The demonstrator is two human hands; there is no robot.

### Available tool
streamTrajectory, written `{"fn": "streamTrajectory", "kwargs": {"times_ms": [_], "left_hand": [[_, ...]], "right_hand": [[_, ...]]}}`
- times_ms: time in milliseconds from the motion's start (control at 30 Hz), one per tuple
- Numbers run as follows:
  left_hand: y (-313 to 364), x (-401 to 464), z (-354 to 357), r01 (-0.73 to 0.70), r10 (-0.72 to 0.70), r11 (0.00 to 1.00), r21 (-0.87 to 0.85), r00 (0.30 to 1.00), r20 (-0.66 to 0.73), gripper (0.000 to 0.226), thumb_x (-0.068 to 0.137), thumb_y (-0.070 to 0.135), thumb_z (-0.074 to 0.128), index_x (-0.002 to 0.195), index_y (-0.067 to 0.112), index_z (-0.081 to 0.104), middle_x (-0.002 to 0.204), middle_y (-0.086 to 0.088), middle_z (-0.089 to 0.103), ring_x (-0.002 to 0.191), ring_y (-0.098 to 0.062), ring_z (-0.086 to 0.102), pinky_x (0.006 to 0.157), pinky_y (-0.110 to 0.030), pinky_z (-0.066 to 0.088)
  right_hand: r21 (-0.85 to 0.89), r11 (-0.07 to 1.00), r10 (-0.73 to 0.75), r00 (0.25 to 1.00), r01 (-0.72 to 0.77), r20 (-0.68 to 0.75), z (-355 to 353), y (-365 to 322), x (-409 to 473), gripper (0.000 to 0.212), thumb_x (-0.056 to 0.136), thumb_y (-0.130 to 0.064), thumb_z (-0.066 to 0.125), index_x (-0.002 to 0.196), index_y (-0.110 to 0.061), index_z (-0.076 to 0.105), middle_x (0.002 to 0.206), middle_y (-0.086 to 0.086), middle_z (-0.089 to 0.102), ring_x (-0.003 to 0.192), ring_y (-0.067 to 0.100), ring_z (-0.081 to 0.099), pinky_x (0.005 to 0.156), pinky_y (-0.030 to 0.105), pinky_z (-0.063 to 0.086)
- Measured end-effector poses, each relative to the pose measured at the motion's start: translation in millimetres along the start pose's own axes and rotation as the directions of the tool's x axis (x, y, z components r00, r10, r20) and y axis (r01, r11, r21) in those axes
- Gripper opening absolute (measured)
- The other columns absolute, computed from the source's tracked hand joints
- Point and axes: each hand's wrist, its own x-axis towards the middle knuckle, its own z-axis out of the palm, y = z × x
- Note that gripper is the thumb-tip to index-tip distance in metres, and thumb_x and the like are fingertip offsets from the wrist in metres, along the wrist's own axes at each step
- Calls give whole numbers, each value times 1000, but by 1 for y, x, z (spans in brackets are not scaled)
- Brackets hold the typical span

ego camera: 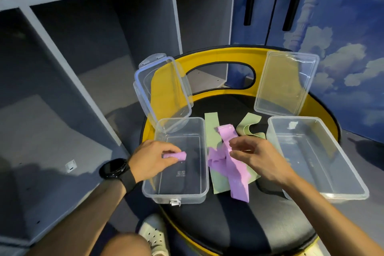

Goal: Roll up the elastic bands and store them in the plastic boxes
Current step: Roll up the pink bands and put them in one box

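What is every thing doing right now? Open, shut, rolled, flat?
Left box: open, lid propped up behind.
Right box: open, lid off.
Purple roll: rolled, gripped by left hand over left box.
Loose bands: unrolled, piled.
Right hand: over the pile, fingers curled, grip unclear.
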Motion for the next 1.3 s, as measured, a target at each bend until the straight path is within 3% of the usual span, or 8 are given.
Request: {"fn": "streamTrajectory", "kwargs": {"times_ms": [233,433,500,667,767,967,1200,1300], "left_hand": [[-17,-12,5,17,-21,996,90,999,42,22,86,46,65,99,32,73,93,15,73,84,-3,63,72,-16,48],[-28,-14,12,16,-26,986,168,998,56,21,84,54,60,94,38,69,78,19,69,74,-5,63,68,-24,52],[-29,-14,13,-30,18,978,206,998,61,18,85,53,58,91,39,68,70,17,66,68,-6,60,67,-25,51],[-33,-12,17,-75,29,929,363,991,129,26,83,61,50,98,47,65,82,21,66,93,-12,51,94,-33,42],[-32,-9,21,-85,4,914,397,980,199,32,78,70,48,94,48,65,82,19,63,92,-12,47,92,-32,41],[-8,-7,18,-149,-2,889,432,944,329,25,86,40,60,104,28,72,102,11,71,95,-15,62,76,-21,33],[-5,-9,20,-153,-53,879,453,910,411,30,88,47,56,100,26,74,100,12,72,94,-15,66,78,-24,49],[-4,-7,20,-167,-54,869,466,904,423,31,89,49,54,98,27,75,99,12,73,92,-16,65,74,-21,45]], "right_hand": [[-38,999,13,998,-10,57,22,-4,2,21,87,-20,71,108,-19,70,107,-8,71,99,7,66,91,27,50],[-67,997,-21,992,29,121,42,-10,7,15,87,-19,70,102,-21,68,108,-9,70,96,2,66,82,8,47],[-62,997,-30,991,39,133,48,-11,8,14,87,-19,69,102,-19,70,107,-7,71,96,4,66,86,13,49],[-62,997,-32,989,41,145,51,-11,8,13,87,-21,70,100,-21,70,105,-5,72,97,9,68,94,33,52],[-56,998,-29,989,37,142,51,-11,8,13,87,-20,69,100,-19,70,104,-4,72,95,9,68,94,32,52],[-43,999,-17,990,24,139,50,-12,9,14,87,-20,70,101,-20,70,104,-4,72,94,7,68,92,29,52],[-43,999,-17,991,23,131,50,-13,8,13,87,-18,69,101,-19,70,103,-7,72,94,5,68,88,19,52],[-26,1000,-13,991,17,131,50,-13,8,13,87,-17,69,99,-22,69,104,-7,72,95,5,68,89,19,51]]}}
